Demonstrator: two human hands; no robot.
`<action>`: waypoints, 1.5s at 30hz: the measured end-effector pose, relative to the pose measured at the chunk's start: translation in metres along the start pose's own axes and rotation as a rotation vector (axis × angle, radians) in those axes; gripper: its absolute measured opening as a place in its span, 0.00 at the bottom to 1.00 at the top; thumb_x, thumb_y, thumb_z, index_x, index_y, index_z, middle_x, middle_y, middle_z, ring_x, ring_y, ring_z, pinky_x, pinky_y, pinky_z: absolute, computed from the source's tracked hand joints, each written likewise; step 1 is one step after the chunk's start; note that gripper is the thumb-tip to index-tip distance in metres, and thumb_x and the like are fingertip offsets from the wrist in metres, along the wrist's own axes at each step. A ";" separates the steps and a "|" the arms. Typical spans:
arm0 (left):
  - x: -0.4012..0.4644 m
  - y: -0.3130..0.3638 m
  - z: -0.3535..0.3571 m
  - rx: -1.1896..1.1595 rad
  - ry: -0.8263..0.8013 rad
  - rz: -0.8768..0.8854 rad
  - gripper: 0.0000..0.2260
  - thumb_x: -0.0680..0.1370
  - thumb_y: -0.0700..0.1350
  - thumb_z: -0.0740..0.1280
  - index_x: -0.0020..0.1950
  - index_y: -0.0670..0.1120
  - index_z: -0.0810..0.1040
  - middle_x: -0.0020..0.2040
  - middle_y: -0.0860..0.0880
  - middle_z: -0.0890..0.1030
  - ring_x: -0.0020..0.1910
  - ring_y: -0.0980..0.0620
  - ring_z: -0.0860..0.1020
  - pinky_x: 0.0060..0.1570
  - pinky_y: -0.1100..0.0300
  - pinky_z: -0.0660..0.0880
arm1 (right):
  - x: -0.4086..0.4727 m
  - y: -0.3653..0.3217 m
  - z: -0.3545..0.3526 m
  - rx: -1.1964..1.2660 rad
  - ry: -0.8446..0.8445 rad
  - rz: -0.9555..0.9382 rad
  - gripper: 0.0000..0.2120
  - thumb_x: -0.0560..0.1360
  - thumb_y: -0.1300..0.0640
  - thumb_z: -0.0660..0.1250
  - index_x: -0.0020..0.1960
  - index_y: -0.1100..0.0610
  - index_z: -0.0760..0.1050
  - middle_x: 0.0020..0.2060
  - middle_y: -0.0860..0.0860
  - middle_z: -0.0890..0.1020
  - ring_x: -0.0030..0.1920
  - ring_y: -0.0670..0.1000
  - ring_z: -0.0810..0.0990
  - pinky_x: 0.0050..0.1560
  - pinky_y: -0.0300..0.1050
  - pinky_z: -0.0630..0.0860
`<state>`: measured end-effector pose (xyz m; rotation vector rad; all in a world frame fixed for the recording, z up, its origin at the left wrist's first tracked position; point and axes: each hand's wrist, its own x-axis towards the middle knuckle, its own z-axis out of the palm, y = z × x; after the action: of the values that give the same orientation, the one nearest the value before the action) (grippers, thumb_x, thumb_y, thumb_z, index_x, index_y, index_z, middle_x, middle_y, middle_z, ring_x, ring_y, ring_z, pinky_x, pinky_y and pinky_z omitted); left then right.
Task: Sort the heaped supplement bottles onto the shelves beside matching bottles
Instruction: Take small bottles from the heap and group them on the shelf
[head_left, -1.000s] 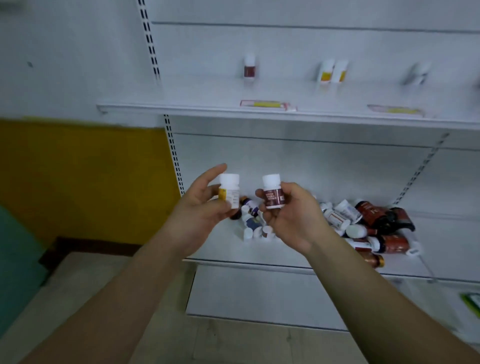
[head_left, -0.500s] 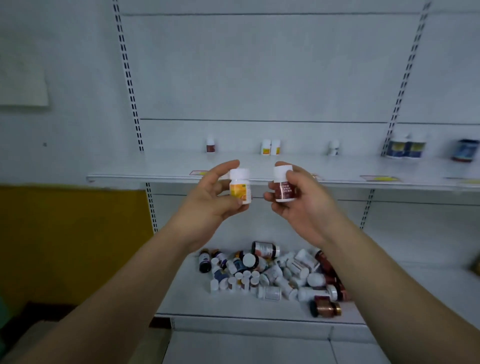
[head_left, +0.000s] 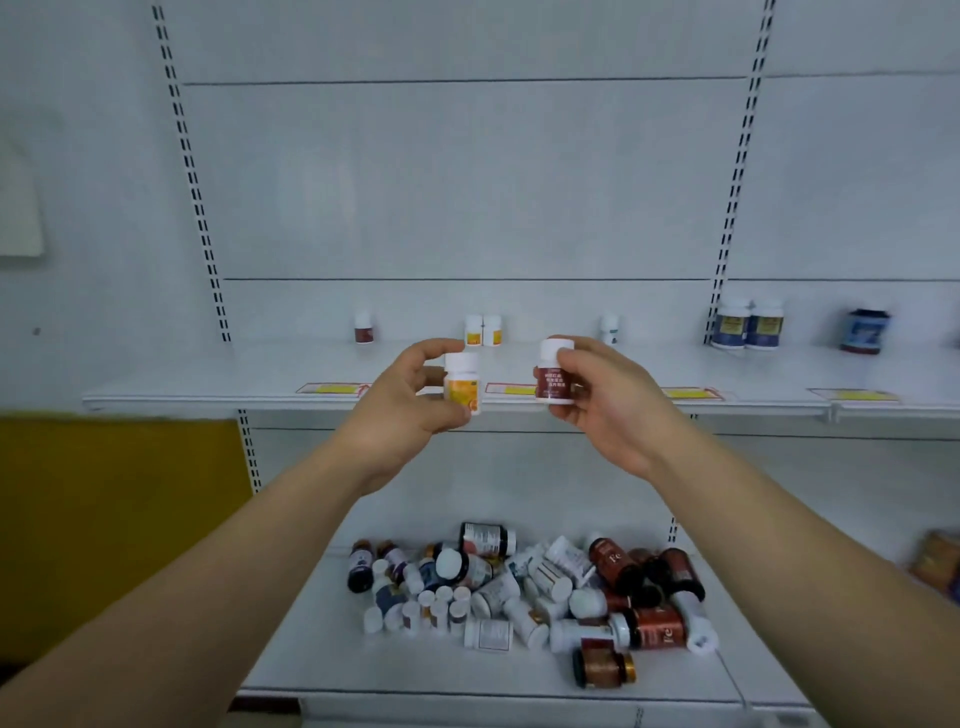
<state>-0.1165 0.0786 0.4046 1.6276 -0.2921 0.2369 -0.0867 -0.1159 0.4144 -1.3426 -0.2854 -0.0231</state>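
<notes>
Nearest you, on the lower shelf (head_left: 322, 654), the heap of bottles (head_left: 524, 592) lies unsorted, mostly on its side, so most of the job remains. Above it, your left hand (head_left: 400, 415) pinches the orange-label bottle (head_left: 462, 383) between thumb and fingers, upright. Your right hand (head_left: 602, 400) holds the maroon-label bottle (head_left: 555, 372) the same way, fingers curled round its cap and side. Both grips sit level with the front edge of the upper shelf (head_left: 218, 387).

Beyond them stand the matches: the orange pair (head_left: 483, 330) behind your left hand and, further left, a lone maroon bottle (head_left: 363, 328). The maroon one you carry is in the hand farther from its match, so I would place the orange bottle first, just beside its pair, then carry the maroon one across to the left without crossing arms. Set each down upright, label forward, and let go only once the base sits flat.

The print on the far labels is too blurred to read, so you are matching by colour alone. The price tags (head_left: 332, 388) along the edge are unreadable too, and your hands hide part of that edge. The dark-lidded jars (head_left: 748, 325) further right are smeared.
</notes>
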 end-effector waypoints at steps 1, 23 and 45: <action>0.009 -0.001 -0.003 0.023 0.007 -0.004 0.25 0.71 0.27 0.66 0.54 0.56 0.74 0.54 0.44 0.78 0.51 0.45 0.80 0.58 0.49 0.76 | 0.008 0.001 -0.001 -0.019 0.007 0.004 0.09 0.79 0.62 0.60 0.50 0.52 0.77 0.41 0.50 0.80 0.41 0.49 0.77 0.42 0.42 0.73; 0.248 -0.085 -0.022 0.831 -0.046 -0.074 0.23 0.73 0.40 0.70 0.64 0.50 0.65 0.52 0.45 0.76 0.39 0.49 0.73 0.37 0.60 0.69 | 0.217 0.043 -0.027 -0.780 0.027 0.069 0.12 0.77 0.58 0.66 0.58 0.51 0.69 0.57 0.53 0.75 0.54 0.53 0.75 0.56 0.47 0.74; 0.250 -0.072 -0.063 1.116 -0.128 -0.264 0.28 0.76 0.59 0.65 0.72 0.50 0.64 0.71 0.48 0.68 0.68 0.48 0.68 0.62 0.59 0.64 | 0.250 0.049 0.012 -0.853 -0.159 -0.040 0.16 0.74 0.58 0.69 0.60 0.53 0.70 0.51 0.52 0.76 0.49 0.52 0.77 0.49 0.45 0.76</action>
<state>0.1443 0.1346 0.4233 2.7652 -0.0101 0.0816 0.1610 -0.0569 0.4246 -2.1911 -0.4647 -0.0779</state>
